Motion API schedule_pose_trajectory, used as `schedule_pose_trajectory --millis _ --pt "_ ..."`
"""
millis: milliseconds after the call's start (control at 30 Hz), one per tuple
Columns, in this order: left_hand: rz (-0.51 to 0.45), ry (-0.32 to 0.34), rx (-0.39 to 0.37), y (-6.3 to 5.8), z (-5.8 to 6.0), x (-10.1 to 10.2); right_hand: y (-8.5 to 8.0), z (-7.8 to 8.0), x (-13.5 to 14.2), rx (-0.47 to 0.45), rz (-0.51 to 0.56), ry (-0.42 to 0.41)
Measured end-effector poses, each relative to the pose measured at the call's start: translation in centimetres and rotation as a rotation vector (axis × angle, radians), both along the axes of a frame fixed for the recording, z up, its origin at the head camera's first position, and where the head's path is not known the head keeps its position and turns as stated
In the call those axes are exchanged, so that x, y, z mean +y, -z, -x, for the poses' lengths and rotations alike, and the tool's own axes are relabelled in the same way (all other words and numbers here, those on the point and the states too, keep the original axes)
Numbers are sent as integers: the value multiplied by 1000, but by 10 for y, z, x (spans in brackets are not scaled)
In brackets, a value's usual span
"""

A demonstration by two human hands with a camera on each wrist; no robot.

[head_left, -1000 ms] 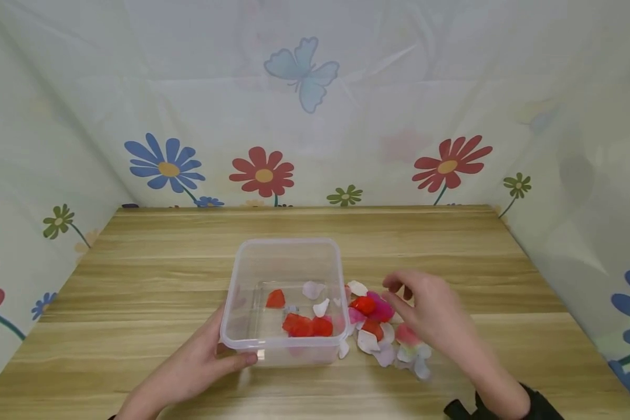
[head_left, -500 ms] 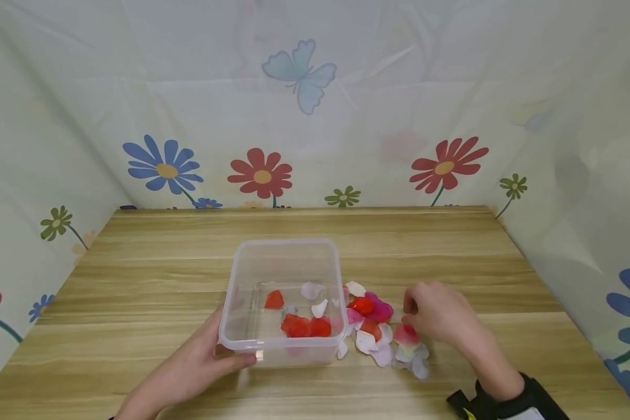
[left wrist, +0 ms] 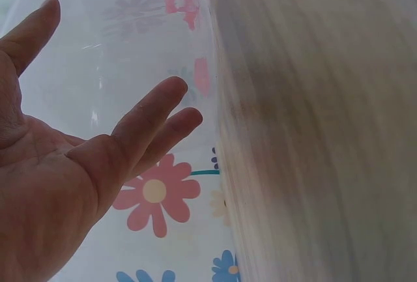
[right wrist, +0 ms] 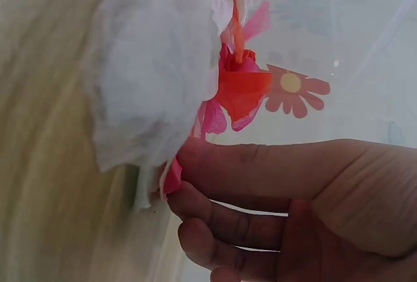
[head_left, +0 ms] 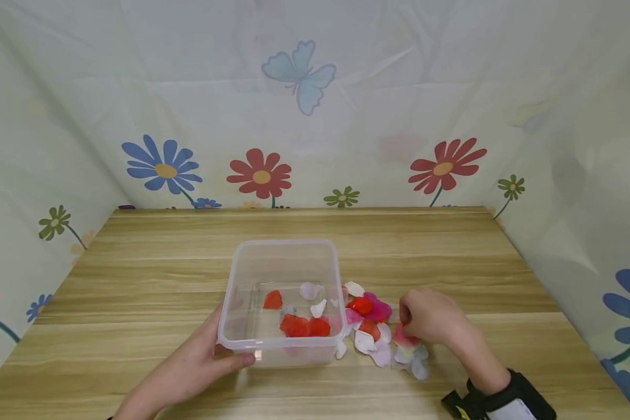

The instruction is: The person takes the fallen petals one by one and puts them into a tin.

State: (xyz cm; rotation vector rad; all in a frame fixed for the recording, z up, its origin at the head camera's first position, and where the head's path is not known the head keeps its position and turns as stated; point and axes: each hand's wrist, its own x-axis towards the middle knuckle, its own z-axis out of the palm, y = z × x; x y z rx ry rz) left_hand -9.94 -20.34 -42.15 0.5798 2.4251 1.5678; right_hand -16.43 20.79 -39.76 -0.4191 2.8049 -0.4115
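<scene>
A clear plastic box (head_left: 283,262) stands on the table with red, white and pale lilac petals (head_left: 296,325) inside. My left hand (head_left: 205,361) rests against its left side, thumb on the front wall. The left wrist view shows that hand's fingers (left wrist: 150,116) extended along the clear plastic. To the right of the box, my right hand (head_left: 436,315) is over the near right part of a petal pile (head_left: 364,344). Its thumb and forefinger pinch a pink petal (right wrist: 172,176) by the edge. Large in the right wrist view is a white petal (right wrist: 153,67).
The wood-grain table (head_left: 163,262) is enclosed by a white cloth backdrop (head_left: 378,105) printed with flowers and a butterfly. Pale petals (head_left: 417,367) lie at the near end of the pile. A black wrist strap (head_left: 504,396) sits on my right forearm.
My right hand has moved from above the pile, down and slightly right, onto the pink petal, and its fingertips have closed on it. The left hand and the box stay in place.
</scene>
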Motion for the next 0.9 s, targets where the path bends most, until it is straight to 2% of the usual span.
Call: schedule_pose_trajectory --millis 367,567,733,900 --pt "0 1 -10 0 0 0 0 2 3 -3 36 0" --pt "2 -22 -37 0 1 1 -8 2 6 -10 86 -13" --pt "-9 -12 -29 0 2 1 -16 0 5 -40 142 -3" --pt "-13 -9 -26 1 2 1 -23 0 3 15 223 -24"
